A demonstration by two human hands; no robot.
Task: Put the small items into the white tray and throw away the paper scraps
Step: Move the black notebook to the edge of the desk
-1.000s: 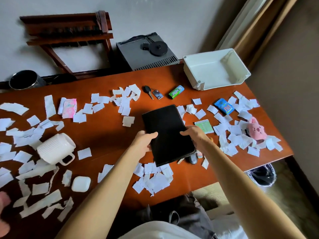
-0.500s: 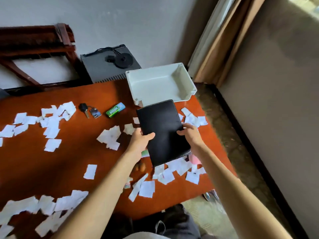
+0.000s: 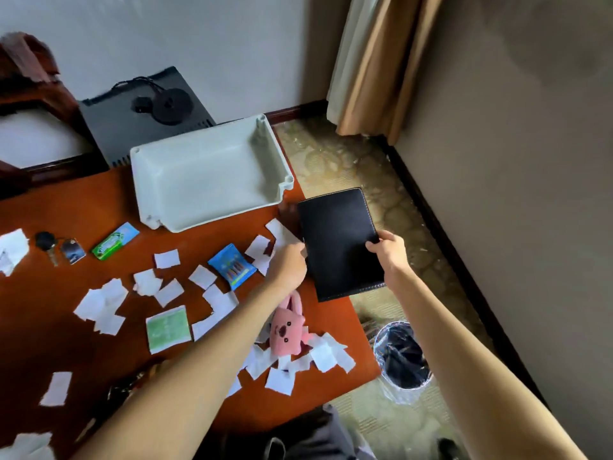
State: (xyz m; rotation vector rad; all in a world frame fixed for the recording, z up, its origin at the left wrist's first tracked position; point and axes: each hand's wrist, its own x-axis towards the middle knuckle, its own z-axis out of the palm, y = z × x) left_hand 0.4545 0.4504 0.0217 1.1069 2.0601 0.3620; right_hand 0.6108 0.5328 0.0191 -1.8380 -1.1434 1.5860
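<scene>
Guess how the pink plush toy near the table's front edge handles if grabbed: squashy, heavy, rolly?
The pink plush toy looks soft and stuffed, so it probably squashes under fingers and weighs little. Its lumpy, floppy-eared shape should stop it rolling. It lies on paper scraps, so a push would likely drag some along.

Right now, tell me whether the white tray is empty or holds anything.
Empty: the white tray shows only its bare pale floor, and the black notebook is outside it.

Matt black leather-look folder [image 3: 338,240] with stitched edge; glossy reddish wood table [image 3: 59,313]; smooth white plastic tray [image 3: 212,180]; plush pink toy [image 3: 287,330]; white paper scraps [image 3: 102,307]; shiny plastic-lined bin [image 3: 403,360].
</scene>
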